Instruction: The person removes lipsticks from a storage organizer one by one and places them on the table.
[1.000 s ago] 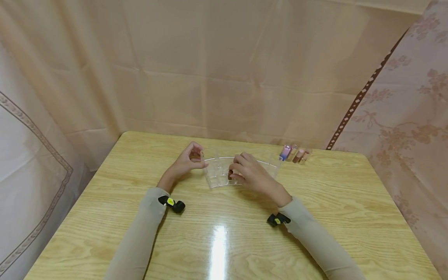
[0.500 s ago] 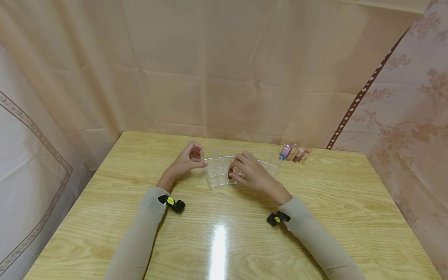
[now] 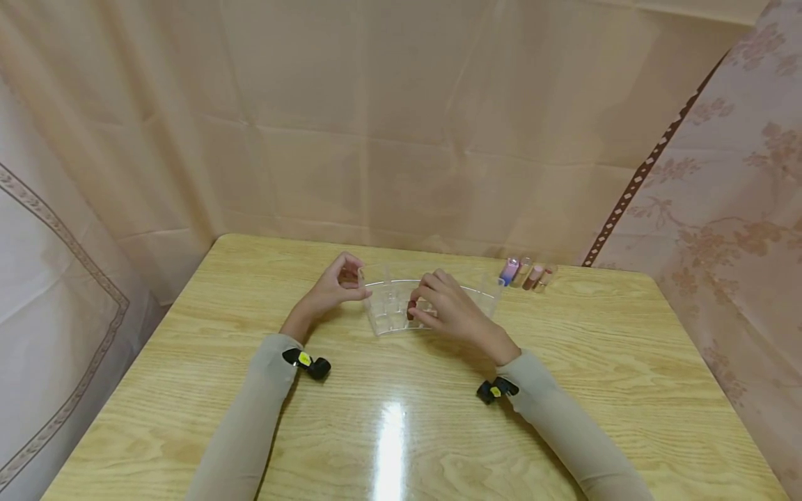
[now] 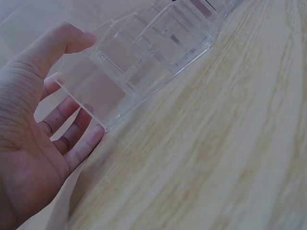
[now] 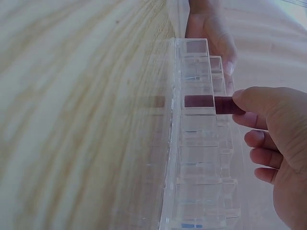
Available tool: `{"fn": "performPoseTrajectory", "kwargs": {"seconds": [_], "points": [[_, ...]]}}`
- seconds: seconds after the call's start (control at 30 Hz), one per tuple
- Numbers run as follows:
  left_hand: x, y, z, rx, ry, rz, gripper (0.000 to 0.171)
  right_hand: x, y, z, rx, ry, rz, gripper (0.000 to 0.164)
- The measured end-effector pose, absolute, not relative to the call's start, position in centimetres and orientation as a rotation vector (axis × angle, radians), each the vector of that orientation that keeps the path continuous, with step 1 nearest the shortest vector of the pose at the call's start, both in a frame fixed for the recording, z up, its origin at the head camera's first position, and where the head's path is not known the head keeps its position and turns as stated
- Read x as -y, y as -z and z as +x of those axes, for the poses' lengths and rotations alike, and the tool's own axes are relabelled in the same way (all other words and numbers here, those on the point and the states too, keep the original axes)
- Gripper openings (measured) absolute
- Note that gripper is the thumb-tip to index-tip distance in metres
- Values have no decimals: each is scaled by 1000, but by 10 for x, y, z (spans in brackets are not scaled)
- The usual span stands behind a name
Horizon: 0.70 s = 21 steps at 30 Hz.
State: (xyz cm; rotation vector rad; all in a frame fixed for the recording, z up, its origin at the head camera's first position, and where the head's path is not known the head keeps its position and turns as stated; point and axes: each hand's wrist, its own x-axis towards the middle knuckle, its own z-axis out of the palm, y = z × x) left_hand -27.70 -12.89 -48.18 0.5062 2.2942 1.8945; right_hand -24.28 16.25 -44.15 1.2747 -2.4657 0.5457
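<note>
A clear, curved lipstick organizer [image 3: 391, 321] with stepped compartments stands on the table. My left hand [image 3: 328, 289] holds its left end; in the left wrist view the thumb is at an upper edge and the other fingers lie against the side panel [image 4: 91, 91]. With thumb and forefinger, my right hand [image 3: 454, 306] pinches the top of a dark reddish-brown lipstick tube [image 5: 199, 101]. The tube stands upright, its lower part inside a front-row compartment. In the head view the right fingers hide part of the tube [image 3: 411, 310] and several compartments.
Several lip-product tubes lie side by side at the back right of the table, among them a pink-and-blue one [image 3: 509, 272] and a brown one with a pink cap [image 3: 532, 277]. A beige curtain [image 3: 407, 139] hangs behind the wooden table [image 3: 326, 431].
The right hand has shifted only slightly, and a little more of the dark tube shows beside its fingertips. The left hand and the organizer have stayed in place.
</note>
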Motion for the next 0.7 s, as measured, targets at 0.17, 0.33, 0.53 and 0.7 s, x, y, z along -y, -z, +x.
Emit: {"fn": "performPoseTrajectory", "kwargs": {"seconds": [0.17,0.33,0.53,0.7], "points": [[129,483,-278,-2282,-1901,504,58,-163,442,-243,2468,-556,1276,13],[129,483,-278,-2275,-1905,502,58,-163,442,-244,2476,-566,1273,14],[130,483,-278,-2270,-1916,513,57,-163,441,-242,2516,-586,1257,14],[129,483,-277,-2279,-1908,514,58,-164,440,-243,2582,-628,1214,13]]}}
